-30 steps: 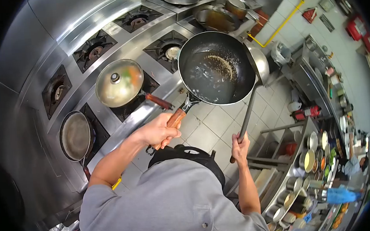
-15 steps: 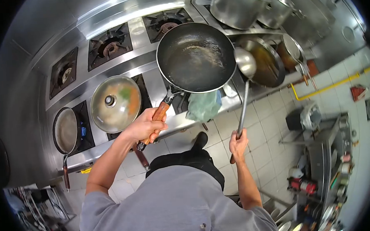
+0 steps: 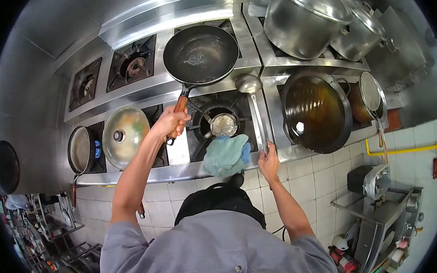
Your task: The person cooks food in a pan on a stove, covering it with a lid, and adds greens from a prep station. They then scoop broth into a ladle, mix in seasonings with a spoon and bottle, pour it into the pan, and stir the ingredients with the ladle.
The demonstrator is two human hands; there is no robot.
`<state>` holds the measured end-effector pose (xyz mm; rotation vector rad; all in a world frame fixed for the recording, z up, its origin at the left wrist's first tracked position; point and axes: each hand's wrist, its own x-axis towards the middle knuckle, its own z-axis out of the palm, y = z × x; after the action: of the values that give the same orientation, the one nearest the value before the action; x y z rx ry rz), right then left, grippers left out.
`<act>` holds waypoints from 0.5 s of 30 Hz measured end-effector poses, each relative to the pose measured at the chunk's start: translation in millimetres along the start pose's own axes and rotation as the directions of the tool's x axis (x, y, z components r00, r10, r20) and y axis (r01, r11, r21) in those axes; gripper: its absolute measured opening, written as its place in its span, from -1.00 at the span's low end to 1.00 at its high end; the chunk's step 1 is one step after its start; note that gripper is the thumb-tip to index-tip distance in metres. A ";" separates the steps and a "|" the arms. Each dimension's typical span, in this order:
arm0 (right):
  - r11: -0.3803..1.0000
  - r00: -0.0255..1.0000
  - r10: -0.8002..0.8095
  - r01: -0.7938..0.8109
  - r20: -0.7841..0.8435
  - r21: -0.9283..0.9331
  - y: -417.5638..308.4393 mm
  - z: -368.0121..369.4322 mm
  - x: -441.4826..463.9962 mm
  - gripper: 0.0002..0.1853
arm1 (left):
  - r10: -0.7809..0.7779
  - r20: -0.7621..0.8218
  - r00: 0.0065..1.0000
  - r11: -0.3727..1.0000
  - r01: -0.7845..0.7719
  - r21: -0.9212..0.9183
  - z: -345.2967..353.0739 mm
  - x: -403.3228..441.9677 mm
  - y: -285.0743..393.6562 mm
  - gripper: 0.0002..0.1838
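My left hand (image 3: 171, 123) is wrapped round the wooden handle of a black frying pan (image 3: 201, 55). The pan is over the back of the stove, its inside dark with pale marks. In my right hand (image 3: 269, 162) is the handle end of a long metal ladle (image 3: 258, 114); its bowl points away from me, right of the pan. Between my hands a folded green cloth (image 3: 225, 156) lies at the stove's front edge. Just behind it, a small metal piece (image 3: 224, 124) sits on the front burner (image 3: 196, 133).
A wok of brown oil (image 3: 317, 111) stands on the right, with a strainer (image 3: 370, 91) beyond it. Large lidded pots (image 3: 304, 23) are at the back right. On the left are a glass-lidded pan (image 3: 126, 134) and a small pan (image 3: 80, 150) by a blue flame.
The frying pan has moved back and left, off the front burner. The ladle has swung left from over the oil wok to beside that burner.
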<state>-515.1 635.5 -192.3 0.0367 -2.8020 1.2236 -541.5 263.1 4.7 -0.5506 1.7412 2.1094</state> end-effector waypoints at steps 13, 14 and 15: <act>0.992 0.993 -0.037 0.022 0.115 0.123 -2.4 -40.7 -27.4 -0.52 | 0.054 -0.020 0.998 0.993 -0.056 -0.108 -8.9 110.3 29.6 -0.90; 0.996 0.991 -0.077 0.071 0.106 0.058 8.7 -46.4 -40.0 -0.55 | 0.050 -0.018 0.999 0.994 -0.051 -0.098 -14.4 117.6 30.5 -0.90; 0.999 0.990 -0.042 0.038 0.136 0.033 12.8 -58.0 -54.4 -0.57 | 0.047 -0.012 0.999 0.995 -0.048 -0.089 -12.8 117.6 35.5 -0.90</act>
<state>-457.8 686.1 -167.1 0.1844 -2.8813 1.3025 -659.9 246.6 -26.7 -0.5497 1.6876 2.2294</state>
